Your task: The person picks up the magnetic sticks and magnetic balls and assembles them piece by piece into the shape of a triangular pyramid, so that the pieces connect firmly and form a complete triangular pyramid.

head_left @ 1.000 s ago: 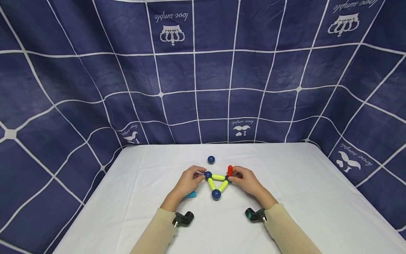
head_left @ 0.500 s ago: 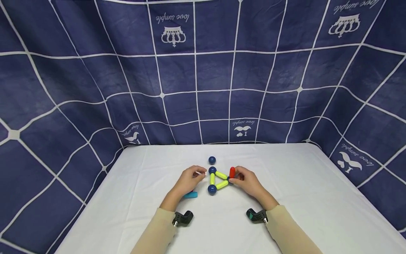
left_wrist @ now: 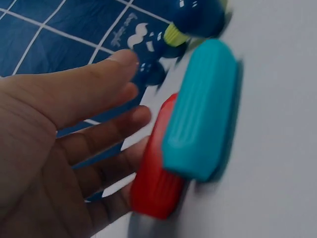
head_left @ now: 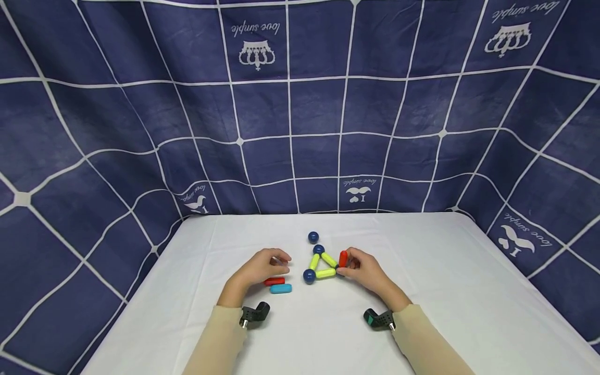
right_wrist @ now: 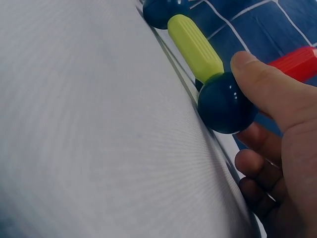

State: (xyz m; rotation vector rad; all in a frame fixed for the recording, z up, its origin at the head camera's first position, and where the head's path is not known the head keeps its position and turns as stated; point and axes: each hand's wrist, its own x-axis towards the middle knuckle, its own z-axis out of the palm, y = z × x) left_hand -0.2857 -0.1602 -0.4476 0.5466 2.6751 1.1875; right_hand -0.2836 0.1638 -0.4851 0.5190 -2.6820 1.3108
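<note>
Three yellow-green rods [head_left: 325, 273] and three blue balls [head_left: 309, 276] form a triangle on the white table. The right hand [head_left: 367, 270] pinches the ball [right_wrist: 227, 103] at its right corner, and a red rod [head_left: 344, 259] stands up from that corner. Left of the triangle, the left hand [head_left: 262, 266] hovers with relaxed fingers, holding nothing. Just beside it lie a red rod [left_wrist: 157, 168] and a light blue rod [left_wrist: 200, 111], side by side; in the left wrist view the fingers partly pass behind the red one.
A loose blue ball [head_left: 313, 237] lies beyond the triangle's far corner. The white table [head_left: 422, 260] ends at a dark blue curtain [head_left: 319, 104] with white lines, which stands behind it and along both sides.
The left hand has let go of the triangle's ball and moved left and back toward the rods, uncovering the red one. The triangle has turned about its right corner, held by the right hand.
</note>
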